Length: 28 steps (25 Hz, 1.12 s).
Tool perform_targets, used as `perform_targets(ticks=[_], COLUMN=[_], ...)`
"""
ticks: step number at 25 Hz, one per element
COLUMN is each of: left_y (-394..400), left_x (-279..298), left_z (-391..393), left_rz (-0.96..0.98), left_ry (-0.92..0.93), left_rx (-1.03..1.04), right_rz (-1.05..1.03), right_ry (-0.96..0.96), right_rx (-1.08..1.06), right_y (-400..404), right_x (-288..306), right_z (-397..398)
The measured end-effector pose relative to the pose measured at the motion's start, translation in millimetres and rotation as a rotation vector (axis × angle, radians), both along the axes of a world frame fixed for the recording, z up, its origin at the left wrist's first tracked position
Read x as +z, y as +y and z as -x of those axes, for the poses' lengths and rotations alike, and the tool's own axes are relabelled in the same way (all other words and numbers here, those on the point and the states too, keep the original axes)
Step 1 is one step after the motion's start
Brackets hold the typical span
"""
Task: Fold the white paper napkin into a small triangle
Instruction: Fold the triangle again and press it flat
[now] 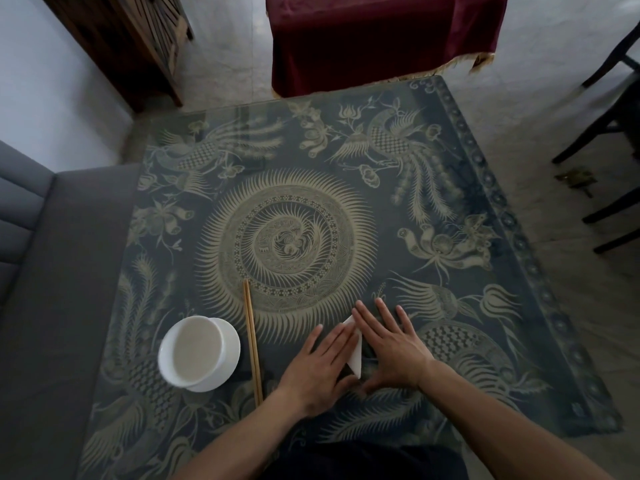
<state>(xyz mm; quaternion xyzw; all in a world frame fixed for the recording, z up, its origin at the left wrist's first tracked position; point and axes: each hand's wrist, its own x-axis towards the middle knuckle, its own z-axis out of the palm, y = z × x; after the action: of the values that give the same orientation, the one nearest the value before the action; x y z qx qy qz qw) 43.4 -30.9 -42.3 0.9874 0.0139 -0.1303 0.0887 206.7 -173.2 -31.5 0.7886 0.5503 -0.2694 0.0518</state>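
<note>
The white paper napkin [356, 358] lies flat on the patterned table near its front edge, folded into a narrow pointed shape. Most of it is hidden under my hands; only a white sliver and a small tip show between them. My left hand [320, 363] rests flat on the napkin's left part, fingers spread and pointing up-right. My right hand [389, 342] lies flat on its right part, fingers spread and pointing up-left. The thumbs meet just below the napkin's lower point.
A white bowl on a white saucer [197, 353] stands to the left of my hands. A pair of wooden chopsticks [252, 341] lies between bowl and hands. The glass-topped table [450, 202] borders a grey sofa [52, 271] at left; dark chair legs [609, 133] stand at right.
</note>
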Motion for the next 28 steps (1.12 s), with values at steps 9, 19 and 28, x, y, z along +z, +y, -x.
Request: perform_targets(ticks=[9, 19, 28], left_y=[-6.3, -12.0, 1.3], left_x=[-5.4, -2.8, 3.1], left_z=[44.3, 28.1, 6.2], left_rz=[0.028, 0.008, -0.002], left_ry=[-0.003, 0.062, -0.016], left_rx=[-0.226, -0.205, 0.065], right_rz=[0.023, 0.028, 0.025], right_ry=[-0.003, 0.015, 0.017], right_rx=[0.020, 0.005, 0.030], right_y=[0.8, 0.6, -0.9], right_x=[-0.8, 2.1, -1.4], right_z=[-1.0, -0.6, -0.3])
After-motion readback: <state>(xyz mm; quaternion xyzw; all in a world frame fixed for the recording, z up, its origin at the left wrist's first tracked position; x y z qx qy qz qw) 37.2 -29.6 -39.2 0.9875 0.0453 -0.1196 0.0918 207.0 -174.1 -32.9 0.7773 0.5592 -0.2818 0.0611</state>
